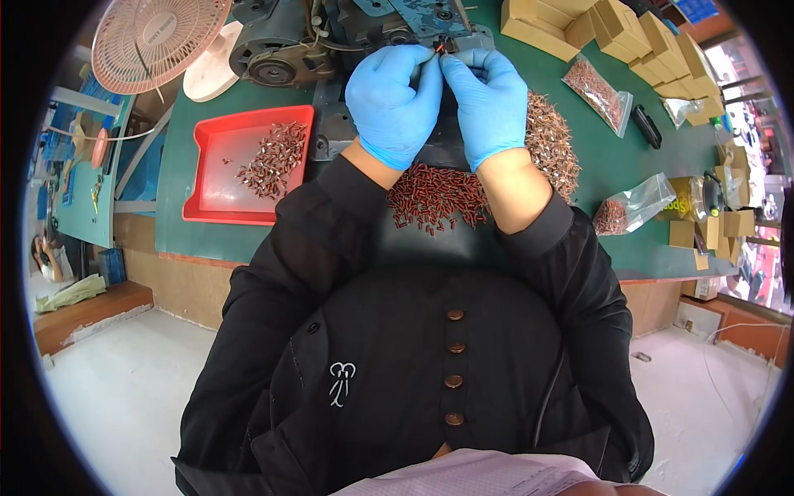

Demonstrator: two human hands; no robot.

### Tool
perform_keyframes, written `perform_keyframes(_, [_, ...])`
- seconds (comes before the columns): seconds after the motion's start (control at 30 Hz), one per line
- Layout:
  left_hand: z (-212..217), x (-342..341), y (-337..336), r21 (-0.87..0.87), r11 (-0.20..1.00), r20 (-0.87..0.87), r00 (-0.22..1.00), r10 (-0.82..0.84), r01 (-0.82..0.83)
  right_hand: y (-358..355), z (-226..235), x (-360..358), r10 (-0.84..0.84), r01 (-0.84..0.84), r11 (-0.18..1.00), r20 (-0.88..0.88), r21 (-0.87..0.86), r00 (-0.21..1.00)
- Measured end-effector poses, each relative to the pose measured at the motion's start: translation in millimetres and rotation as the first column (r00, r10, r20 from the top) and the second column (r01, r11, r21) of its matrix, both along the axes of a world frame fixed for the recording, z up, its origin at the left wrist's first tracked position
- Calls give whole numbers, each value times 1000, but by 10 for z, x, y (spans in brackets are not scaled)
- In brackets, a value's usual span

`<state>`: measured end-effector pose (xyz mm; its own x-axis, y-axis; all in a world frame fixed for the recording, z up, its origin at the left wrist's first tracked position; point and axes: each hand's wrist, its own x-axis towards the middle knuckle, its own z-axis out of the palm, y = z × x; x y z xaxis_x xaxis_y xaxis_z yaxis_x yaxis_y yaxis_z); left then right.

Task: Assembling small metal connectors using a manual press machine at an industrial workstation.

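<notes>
Left blue-gloved hand [392, 101] and right blue-gloved hand [490, 101]: fingertips together pinching a small red-brown part [439, 48] | pile of red-brown sleeves [434, 198] below on green tabletop [612, 157] | red plastic tray [217, 194] at left

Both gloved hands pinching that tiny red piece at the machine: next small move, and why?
Probably ease the small red part down into the machine. Both the left hand and right hand pinch it right at the machine's edge, with loose pieces piled below.

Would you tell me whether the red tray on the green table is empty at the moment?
No, the red tray holds a loose heap of small dark red parts in its upper right area, to the left of the gloved left hand.
</notes>
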<state>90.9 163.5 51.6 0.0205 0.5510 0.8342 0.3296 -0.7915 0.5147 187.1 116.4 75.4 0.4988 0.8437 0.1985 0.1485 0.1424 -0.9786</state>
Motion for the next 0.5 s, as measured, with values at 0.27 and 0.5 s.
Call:
perform_keyframes(0.27, [188,-516,-639,-446,857,123,966,-228,259,-739,-225,396,138,-142,981,-33,-131,990])
perform_keyframes(0.5, [-169,-1738,-739,-519,855,43,999,34,-7,-1388,-578,1348,100,-61,951,115,-303,988])
